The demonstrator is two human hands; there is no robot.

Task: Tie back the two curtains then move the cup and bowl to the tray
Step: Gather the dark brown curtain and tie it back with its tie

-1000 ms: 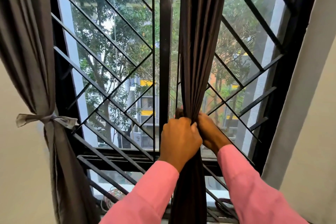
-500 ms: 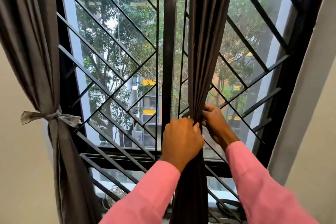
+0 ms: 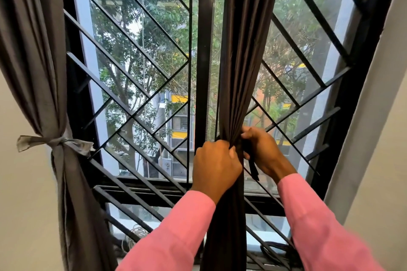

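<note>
Head view, ordered from near to far. Nearest the camera, two pink sleeves rose from the bottom edge and converged on the right curtain, a dark brown panel gathered into a narrow column in front of the window's central black post. The left hand was closed round the gathered folds from the left side, knuckles toward the camera, its fingers wrapped onto the cloth. The right hand sat just beside it and slightly higher, on the right side of the same bundle, with its fingers curled against the folds and gripping a dark strip; the loose end of that strip hung down between the two wrists. The curtain thus passed between the two hands, narrowest at their level and falling straight below them to the bottom edge. Whether the strip went fully round the bundle could not be told. Behind the hands stood a black grille of diagonal bars across the panes, with a coil of dark cable and some pale wire low down by the sill. At the far left, well apart from both hands, the left curtain, grey, hung against the wall, cinched at mid-height by a knotted grey tie. A pale wall bounded the right side. Beyond the glass were green trees and a building with yellow bands.
</note>
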